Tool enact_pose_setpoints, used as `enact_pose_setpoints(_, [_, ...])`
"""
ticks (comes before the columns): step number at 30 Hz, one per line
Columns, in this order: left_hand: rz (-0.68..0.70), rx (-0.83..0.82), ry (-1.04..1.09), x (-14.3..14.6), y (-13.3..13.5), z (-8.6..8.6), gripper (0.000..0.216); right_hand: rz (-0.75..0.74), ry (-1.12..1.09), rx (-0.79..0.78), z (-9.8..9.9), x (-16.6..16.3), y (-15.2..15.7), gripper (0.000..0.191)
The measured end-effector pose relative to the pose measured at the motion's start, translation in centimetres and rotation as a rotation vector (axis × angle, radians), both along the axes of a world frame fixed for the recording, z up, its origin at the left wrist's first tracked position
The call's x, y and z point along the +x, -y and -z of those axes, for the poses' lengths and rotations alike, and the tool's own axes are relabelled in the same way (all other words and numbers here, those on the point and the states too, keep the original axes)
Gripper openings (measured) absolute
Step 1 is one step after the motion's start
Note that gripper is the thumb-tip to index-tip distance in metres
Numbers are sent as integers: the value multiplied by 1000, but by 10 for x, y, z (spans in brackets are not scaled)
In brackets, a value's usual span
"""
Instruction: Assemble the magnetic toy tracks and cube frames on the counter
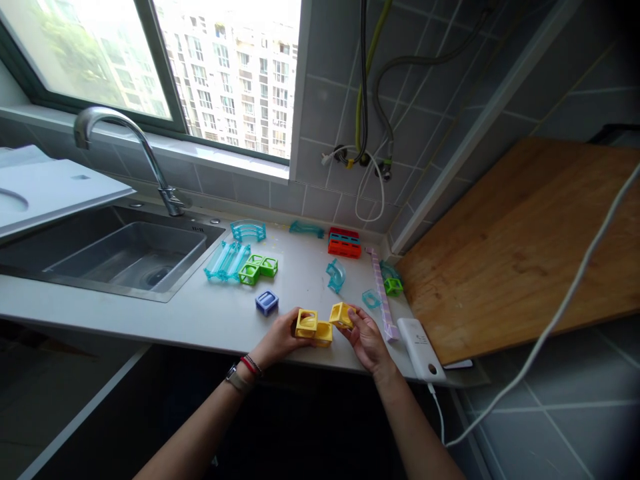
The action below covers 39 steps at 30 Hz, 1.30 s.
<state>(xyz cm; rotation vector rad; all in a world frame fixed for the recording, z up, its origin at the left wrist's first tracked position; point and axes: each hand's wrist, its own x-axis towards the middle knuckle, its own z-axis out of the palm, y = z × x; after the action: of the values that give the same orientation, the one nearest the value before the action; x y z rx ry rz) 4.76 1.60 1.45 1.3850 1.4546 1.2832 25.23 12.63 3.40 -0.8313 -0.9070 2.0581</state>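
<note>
My left hand (284, 337) is closed on yellow hollow toy blocks (307, 323), one at the upper left and another beside it at the lower right, near the counter's front edge. Between the fingers of my right hand (367, 335) is a single yellow block (341, 315), tilted and just right of the others. Whether it touches them I cannot tell. A purple-blue hollow block (267, 303) sits left of my hands. Behind it are several joined green blocks (259, 268) and clear blue track pieces (228, 261). A curved blue piece (336, 275) lies behind my right hand.
A sink (150, 257) with a faucet (125, 127) is at the left. Red and blue blocks (344, 243) stand at the back. On the right are a pink strip (382, 293), a green block (393, 287), a white power bank (421, 348) with a cable, and a wooden board (520, 247).
</note>
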Motion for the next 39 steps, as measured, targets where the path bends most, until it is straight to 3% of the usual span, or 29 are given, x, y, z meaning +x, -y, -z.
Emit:
enact_pose_setpoints(7, [-16, 55, -5, 2, 2, -5, 68, -28, 8, 23, 0, 2, 1, 38])
enact_pose_setpoints(11, [-23, 52, -49, 2, 3, -7, 59, 3, 26, 34, -3, 5, 0, 41])
enact_pose_setpoints(18, [-18, 61, -34, 2, 2, -7, 58, -97, 138, 169, -11, 6, 9, 64])
enact_pose_setpoints(24, [-25, 44, -35, 1, 1, -2, 54, 45, 286, 344, -3, 2, 8, 60])
enact_pose_setpoints(30, [-32, 37, -43, 0, 0, -1, 54, 141, 317, 344, 7, 8, -4, 59])
enact_pose_setpoints(32, [-28, 35, -37, 0, 0, -2, 54, 55, 346, 448, 2, 10, -6, 60])
enact_pose_setpoints(39, [-46, 45, -37, 1, 0, -2, 57, -183, 527, 1045, -35, 2, -1, 53])
